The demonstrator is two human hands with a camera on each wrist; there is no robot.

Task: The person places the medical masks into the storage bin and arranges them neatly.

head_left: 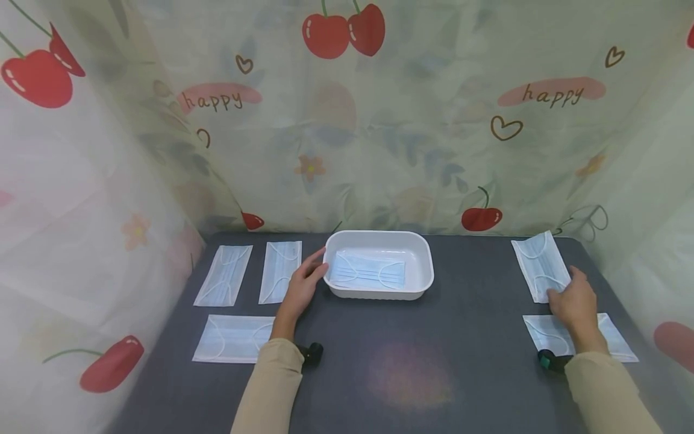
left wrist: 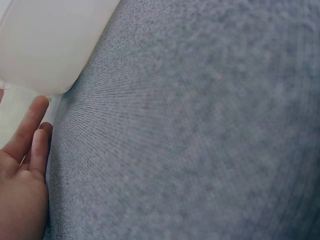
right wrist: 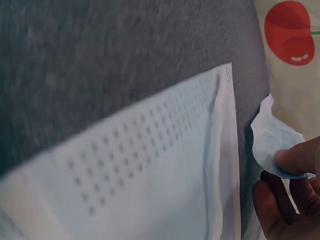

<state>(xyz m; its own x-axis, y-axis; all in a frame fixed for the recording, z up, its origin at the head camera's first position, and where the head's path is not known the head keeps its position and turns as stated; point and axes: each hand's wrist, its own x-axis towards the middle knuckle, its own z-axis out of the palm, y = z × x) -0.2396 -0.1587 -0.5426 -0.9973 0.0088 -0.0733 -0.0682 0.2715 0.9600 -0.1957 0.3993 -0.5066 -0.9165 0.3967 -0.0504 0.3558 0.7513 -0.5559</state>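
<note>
my left hand [head_left: 300, 288] steadies the white plastic tray [head_left: 425, 265], fingers relaxed; right of the tray, my right hand [head_left: 575, 301] pinches a pale blue pleated face mask [head_left: 539, 262] by its corner—lift it flat.

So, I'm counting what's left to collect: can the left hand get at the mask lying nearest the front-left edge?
Probably yes. The left hand rests against the white tray, and that mask lies flat just beside its forearm, uncovered, with nothing between them.

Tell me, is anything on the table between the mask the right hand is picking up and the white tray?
Nothing visible. The right hand pinches the near edge of the mask at the table's right side, and only bare grey table lies between it and the white tray. The left hand touches the tray's opposite side.
</note>
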